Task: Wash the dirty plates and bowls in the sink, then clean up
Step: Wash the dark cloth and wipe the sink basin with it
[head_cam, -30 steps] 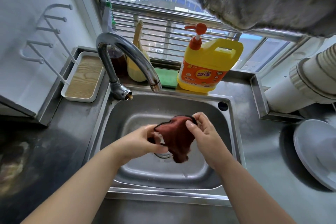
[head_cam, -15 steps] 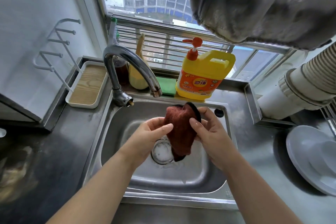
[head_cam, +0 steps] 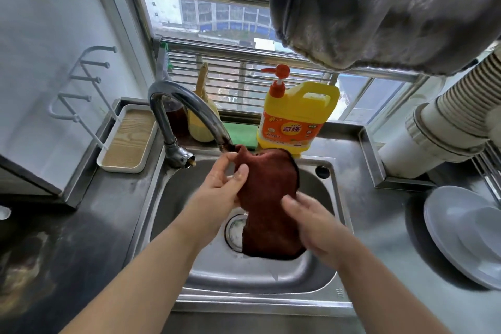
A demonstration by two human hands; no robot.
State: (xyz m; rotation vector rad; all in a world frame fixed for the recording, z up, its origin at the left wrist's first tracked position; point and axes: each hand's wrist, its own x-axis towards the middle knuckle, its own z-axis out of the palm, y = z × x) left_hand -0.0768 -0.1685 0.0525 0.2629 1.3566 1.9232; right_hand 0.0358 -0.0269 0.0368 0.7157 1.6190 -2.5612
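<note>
So the person has a dark red dishcloth (head_cam: 267, 198) held up over the steel sink (head_cam: 320, 274), hanging down in front of the drain (head_cam: 235, 230). The left hand (head_cam: 222, 190) pinches the cloth's upper left corner between thumb and fingertips, right under the tip of the curved faucet (head_cam: 189, 111); the cloth's top corner looks like it's touching the spout end. The right hand (head_cam: 314, 225) sits lower, against the right edge of the cloth, and it's motion-blurred: fingers look fairly straight and close together, but whether it's actually gripping the fabric can't be told from this.

Washed stuff is off to the side: a white plate (head_cam: 450, 233) on the counter at far right, with something bowl-like resting in it, hard to make out.

Behind the sink, a yellow dish soap jug (head_cam: 295, 119) with an orange pump stands on the ledge, just beside a green sponge (head_cam: 241, 135). A yellowish bottle and a dark one stand behind the faucet. Left of the sink there's a white tray (head_cam: 127, 141) with a wood-grain bottom, with a white hook rack (head_cam: 81, 84) standing at its left edge. A grey towel (head_cam: 393, 8) hangs at the top right, and a ribbed duct pipe (head_cam: 444, 127) is on the right
</note>
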